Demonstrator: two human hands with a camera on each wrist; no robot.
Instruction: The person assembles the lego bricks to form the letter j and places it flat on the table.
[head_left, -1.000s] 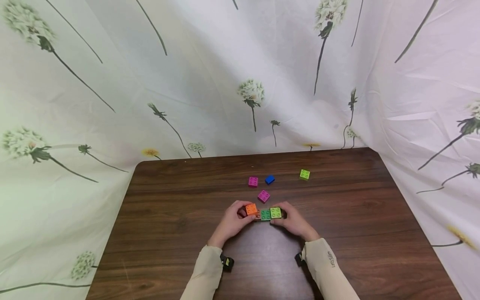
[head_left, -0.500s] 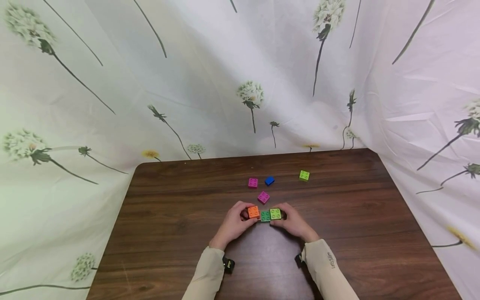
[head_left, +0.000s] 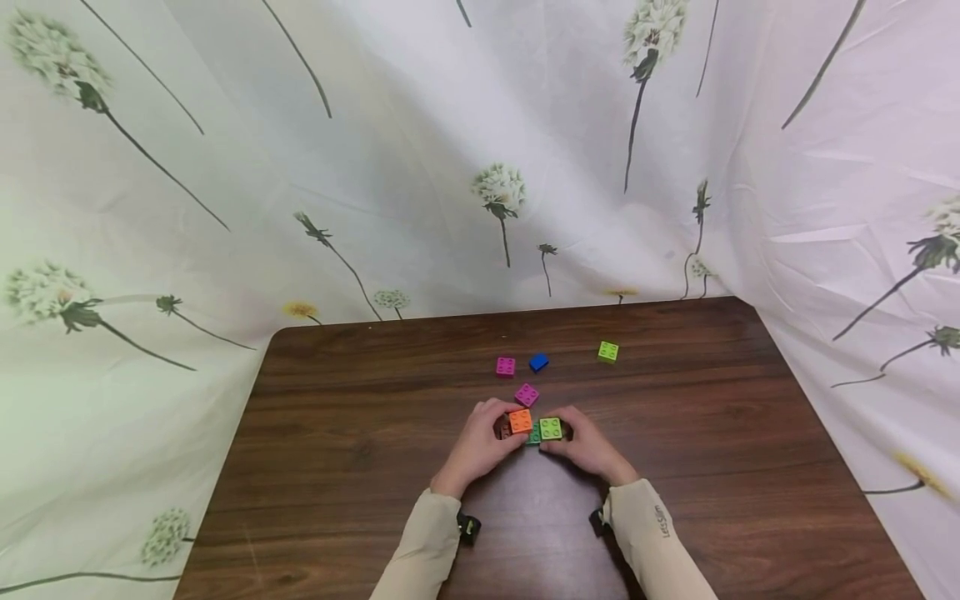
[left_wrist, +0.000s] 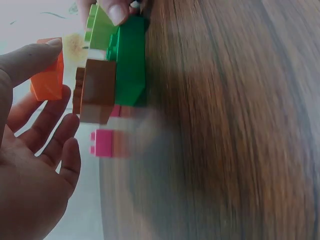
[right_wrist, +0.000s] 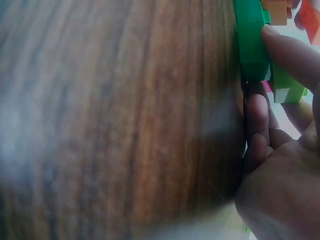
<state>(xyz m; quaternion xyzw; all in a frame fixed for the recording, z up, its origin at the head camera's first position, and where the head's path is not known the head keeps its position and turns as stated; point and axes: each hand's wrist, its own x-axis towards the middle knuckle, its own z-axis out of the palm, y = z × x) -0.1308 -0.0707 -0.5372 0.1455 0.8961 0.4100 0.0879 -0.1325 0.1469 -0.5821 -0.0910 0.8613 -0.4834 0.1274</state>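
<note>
My left hand (head_left: 483,439) pinches an orange toy brick (head_left: 521,421) between thumb and fingers. In the left wrist view a gap separates the orange brick (left_wrist: 48,80) from the brown brick (left_wrist: 98,90) under it. That brown brick sits on one end of a longer green brick (left_wrist: 131,62), close over the table. On the green brick's other end stands a lime brick (head_left: 551,428). My right hand (head_left: 588,447) grips this stack at the lime end, its thumb against the green and lime bricks in the right wrist view. From the head, the orange brick hides part of the stack.
Just beyond the hands lies a magenta brick (head_left: 527,395). Farther back are another magenta brick (head_left: 506,367), a blue brick (head_left: 538,362) and a second lime brick (head_left: 608,352). A flower-printed cloth (head_left: 420,208) hangs behind the wooden table (head_left: 337,467).
My left hand has carried the orange brick to the right, over the stack, and the brown brick now shows to its left. The right hand has stayed about where it was.
</note>
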